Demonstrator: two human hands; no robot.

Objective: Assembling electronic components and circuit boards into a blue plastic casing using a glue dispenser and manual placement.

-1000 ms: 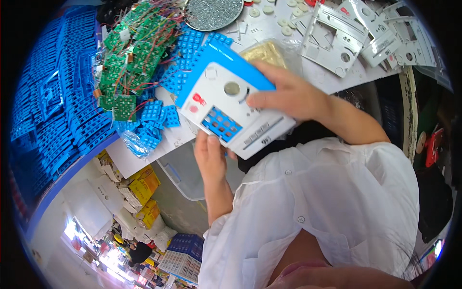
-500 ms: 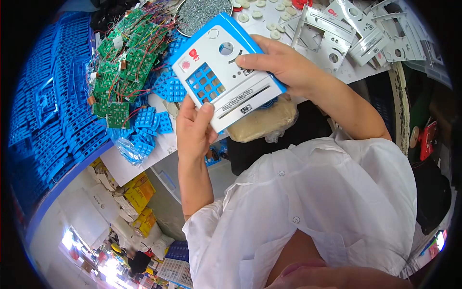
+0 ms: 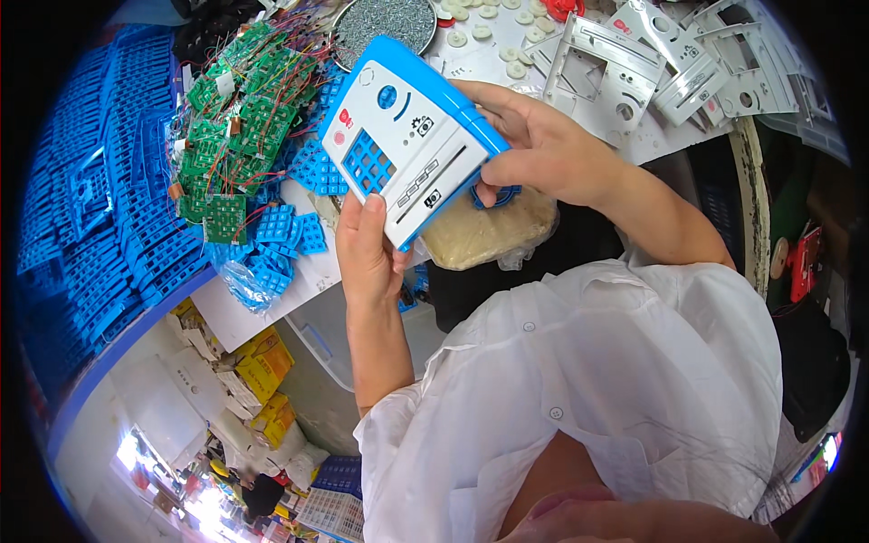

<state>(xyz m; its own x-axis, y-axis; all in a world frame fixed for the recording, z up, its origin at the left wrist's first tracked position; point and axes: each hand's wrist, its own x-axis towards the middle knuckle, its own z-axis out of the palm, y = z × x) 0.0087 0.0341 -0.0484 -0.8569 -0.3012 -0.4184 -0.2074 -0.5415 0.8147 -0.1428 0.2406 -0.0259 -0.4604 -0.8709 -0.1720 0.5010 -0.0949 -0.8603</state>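
Observation:
Both hands hold a blue-and-white plastic panel (image 3: 398,118), tilted, with its printed white face upward. That face has a round hole, a grid of square openings and a long slot. My left hand (image 3: 364,240) grips the near-left corner, thumb on the white face by the grid. At the right side, my right hand (image 3: 543,149) is closed around the blue edge; its thumb presses near the corner and some fingers are hidden behind. Just beneath the panel lies a pale yellowish block in clear plastic (image 3: 489,233), with a small blue ring-shaped part (image 3: 496,195) on it.
Green circuit boards with wires (image 3: 244,118) lie heaped at left, beside stacked blue frames (image 3: 100,199) and blue keypads (image 3: 281,231). A dish of small screws (image 3: 380,27) stands at the back. White discs (image 3: 507,54) and white face plates (image 3: 606,68) lie at back right.
The panel has tipped so its blue side shows more. My right thumb has moved off the white face to the edge near the right corner. My left hand keeps its grip.

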